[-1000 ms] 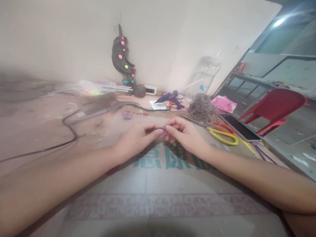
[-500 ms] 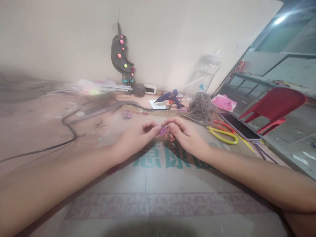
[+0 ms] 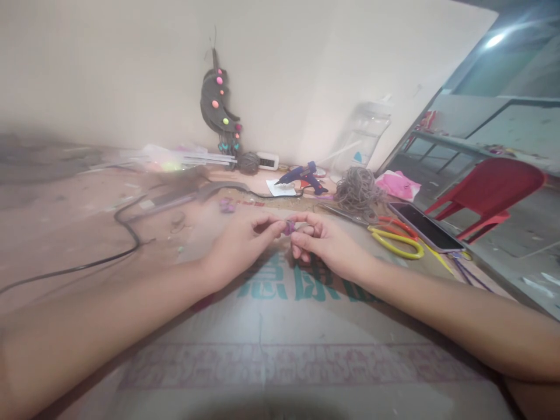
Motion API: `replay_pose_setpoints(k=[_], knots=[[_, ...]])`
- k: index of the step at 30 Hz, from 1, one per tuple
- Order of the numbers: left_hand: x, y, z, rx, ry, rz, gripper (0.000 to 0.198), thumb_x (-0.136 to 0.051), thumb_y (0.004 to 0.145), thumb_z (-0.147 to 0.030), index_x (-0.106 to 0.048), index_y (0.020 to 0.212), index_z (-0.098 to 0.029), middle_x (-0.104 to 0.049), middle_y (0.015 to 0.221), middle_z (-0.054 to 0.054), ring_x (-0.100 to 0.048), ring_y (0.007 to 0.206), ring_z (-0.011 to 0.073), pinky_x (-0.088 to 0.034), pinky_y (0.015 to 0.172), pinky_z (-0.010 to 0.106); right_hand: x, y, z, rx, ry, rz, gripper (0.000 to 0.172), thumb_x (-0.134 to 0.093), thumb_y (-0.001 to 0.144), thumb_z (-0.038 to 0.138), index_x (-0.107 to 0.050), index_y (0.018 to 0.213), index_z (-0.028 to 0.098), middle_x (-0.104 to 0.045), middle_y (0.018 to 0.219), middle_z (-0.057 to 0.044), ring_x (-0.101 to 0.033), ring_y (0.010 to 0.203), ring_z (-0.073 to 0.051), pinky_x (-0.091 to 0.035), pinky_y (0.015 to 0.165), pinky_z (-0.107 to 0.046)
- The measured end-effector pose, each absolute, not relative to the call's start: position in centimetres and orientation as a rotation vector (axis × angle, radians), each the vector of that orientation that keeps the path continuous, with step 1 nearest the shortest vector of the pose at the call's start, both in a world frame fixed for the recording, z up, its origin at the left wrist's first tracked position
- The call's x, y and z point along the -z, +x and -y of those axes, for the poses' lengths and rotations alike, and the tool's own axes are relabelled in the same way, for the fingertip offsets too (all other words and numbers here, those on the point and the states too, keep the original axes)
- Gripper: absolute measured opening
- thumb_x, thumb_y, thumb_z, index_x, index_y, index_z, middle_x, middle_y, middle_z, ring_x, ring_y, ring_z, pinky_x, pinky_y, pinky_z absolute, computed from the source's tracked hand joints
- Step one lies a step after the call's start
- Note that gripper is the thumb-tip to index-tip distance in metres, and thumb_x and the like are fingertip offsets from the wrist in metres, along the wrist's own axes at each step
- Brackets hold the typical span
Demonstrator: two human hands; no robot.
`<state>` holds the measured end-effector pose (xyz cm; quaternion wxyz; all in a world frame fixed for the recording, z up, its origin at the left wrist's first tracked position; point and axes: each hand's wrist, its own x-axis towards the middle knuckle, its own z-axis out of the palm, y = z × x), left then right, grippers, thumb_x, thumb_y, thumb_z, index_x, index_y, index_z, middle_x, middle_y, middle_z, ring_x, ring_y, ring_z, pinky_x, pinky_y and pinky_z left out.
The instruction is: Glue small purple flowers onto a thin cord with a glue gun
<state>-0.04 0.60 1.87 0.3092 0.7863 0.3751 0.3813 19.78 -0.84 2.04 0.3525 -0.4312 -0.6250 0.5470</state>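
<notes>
Between my two hands, above the printed cardboard sheet, is a small purple flower-like piece. My left hand pinches its left side with thumb and forefinger. On the other side, my right hand has thumb and forefinger closed at the piece's edge, with the other fingers curled below. The piece is too small and blurred to make out its material. A similar purple piece lies on the work surface beyond my left hand.
Scissors with yellow and orange handles lie right of my hands, beside a phone and tangled grey yarn. A blue glue gun stands behind. A black cord runs at left. A moon-shaped ornament hangs on the wall.
The purple piece has turned a little between my fingers. My right thumb and forefinger have moved slightly apart, and the right fingers below show more. The view has shifted a little.
</notes>
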Motion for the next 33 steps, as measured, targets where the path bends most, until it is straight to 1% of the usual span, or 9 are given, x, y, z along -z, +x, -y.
replay_pose_setpoints(k=[3,5,8,10,12,17,21,26,33], knots=[[-1.75,-0.02,-0.56,-1.002,2.052,-0.957,0.026,-0.054,0.097,-0.031,-0.072,0.083,-0.018,-0.072,0.076,-0.001,-0.061,0.071,0.0141,-0.047,0.07,0.024,-1.84,19.8,0.71,-1.403,-1.129,1.623,0.031,-0.069,0.086,0.035,-0.054,0.109,0.021,-0.067,0.065,0.005,-0.054,0.052,-0.009,-0.042,0.052,-0.022],[-1.72,-0.01,-0.53,-0.998,2.047,-0.946,0.026,-0.054,0.097,-0.03,-0.073,0.084,-0.018,-0.072,0.076,-0.001,-0.061,0.071,0.0138,-0.047,0.071,0.024,-1.72,19.87,0.62,-1.376,-1.1,1.633,0.03,-0.066,0.088,0.045,-0.056,0.104,0.022,-0.067,0.068,0.003,-0.055,0.053,-0.01,-0.043,0.053,-0.024],[-1.8,0.03,-0.47,-0.987,2.041,-0.955,0.027,-0.054,0.097,-0.029,-0.072,0.081,-0.018,-0.071,0.074,-0.002,-0.06,0.069,0.0133,-0.046,0.069,0.024,-1.69,19.92,0.59,-1.299,-1.047,1.62,0.038,-0.058,0.091,0.059,-0.059,0.092,0.022,-0.064,0.07,0.001,-0.056,0.056,-0.012,-0.046,0.056,-0.026],[-1.9,0.04,-0.42,-0.984,2.036,-0.975,0.025,-0.055,0.096,-0.029,-0.072,0.08,-0.018,-0.069,0.072,-0.002,-0.059,0.067,0.0131,-0.046,0.068,0.024,-1.78,19.89,0.63,-1.213,-1.057,1.613,0.036,-0.062,0.089,0.057,-0.061,0.089,0.021,-0.059,0.069,0.003,-0.054,0.057,-0.011,-0.046,0.057,-0.027],[-1.96,0.06,-0.38,-0.978,2.034,-1.004,0.025,-0.056,0.095,-0.03,-0.071,0.08,-0.018,-0.068,0.071,-0.002,-0.058,0.066,0.013,-0.045,0.067,0.024,-1.87,19.83,0.67,-1.144,-1.077,1.627,0.029,-0.068,0.086,0.049,-0.063,0.091,0.021,-0.056,0.068,0.005,-0.051,0.056,-0.01,-0.045,0.057,-0.026],[-1.75,-0.02,-0.48,-0.964,2.042,-1.038,0.027,-0.057,0.094,-0.035,-0.069,0.077,-0.018,-0.066,0.069,-0.003,-0.056,0.065,0.0128,-0.043,0.064,0.024,-1.85,19.78,0.63,-1.113,-1.101,1.656,0.017,-0.069,0.084,0.035,-0.064,0.088,0.019,-0.059,0.073,0.004,-0.05,0.056,-0.008,-0.045,0.055,-0.023],[-1.41,-0.1,-0.72,-0.95,2.044,-1.027,0.026,-0.057,0.094,-0.035,-0.071,0.08,-0.018,-0.068,0.072,-0.003,-0.058,0.067,0.0133,-0.045,0.066,0.025,-1.84,19.81,0.59,-1.097,-1.122,1.662,0.017,-0.069,0.084,0.035,-0.062,0.085,0.019,-0.059,0.073,0.004,-0.05,0.055,-0.007,-0.045,0.055,-0.023],[-1.54,0.02,-0.68,-0.983,2.011,-0.963,0.021,-0.06,0.092,-0.034,-0.074,0.09,-0.019,-0.075,0.086,0.001,-0.065,0.078,0.0161,-0.05,0.073,0.027,-1.89,19.8,0.61,-1.093,-1.123,1.656,0.019,-0.07,0.083,0.036,-0.06,0.084,0.02,-0.057,0.07,0.005,-0.05,0.055,-0.008,-0.046,0.055,-0.023],[-1.87,0.25,-0.27,-0.967,2.0,-0.983,0.021,-0.059,0.092,-0.036,-0.072,0.089,-0.019,-0.076,0.087,0.003,-0.068,0.081,0.0177,-0.053,0.077,0.03,-1.91,19.75,0.67,-1.079,-1.144,1.66,0.021,-0.068,0.083,0.039,-0.059,0.084,0.02,-0.057,0.07,0.004,-0.05,0.055,-0.008,-0.046,0.055,-0.024]])
